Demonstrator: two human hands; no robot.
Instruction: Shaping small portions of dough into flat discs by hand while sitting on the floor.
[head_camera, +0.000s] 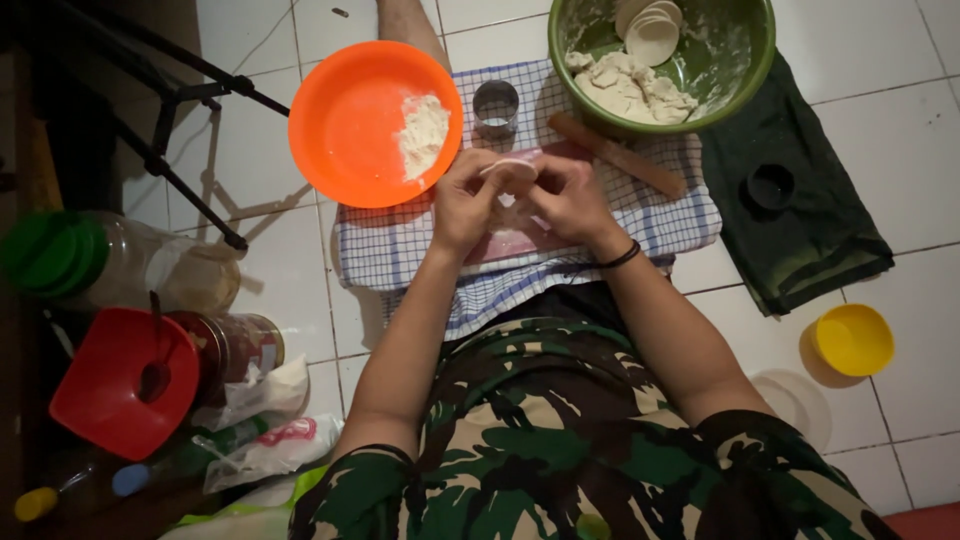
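Both hands meet over a pink board (520, 243) on a blue checked cloth (400, 250). My left hand (463, 200) and my right hand (570, 195) together hold a small round piece of pale dough (508, 168), fingers pinched around its edge. An orange bowl (350, 120) with a heap of white flour (424, 132) lies just left of my hands. A green bowl (745, 70) with dough and several cut dough rounds (650, 35) stands at the far right. A metal ring cutter (495, 106) and a wooden rolling pin (620, 157) lie beyond my hands.
A dark green cloth (800, 220) with a black lid (770, 185) lies at right, a yellow cup (853, 340) near it. At left are a tripod (180, 110), a green-lidded jar (110, 258), a red container (115, 385) and plastic bags (265, 440).
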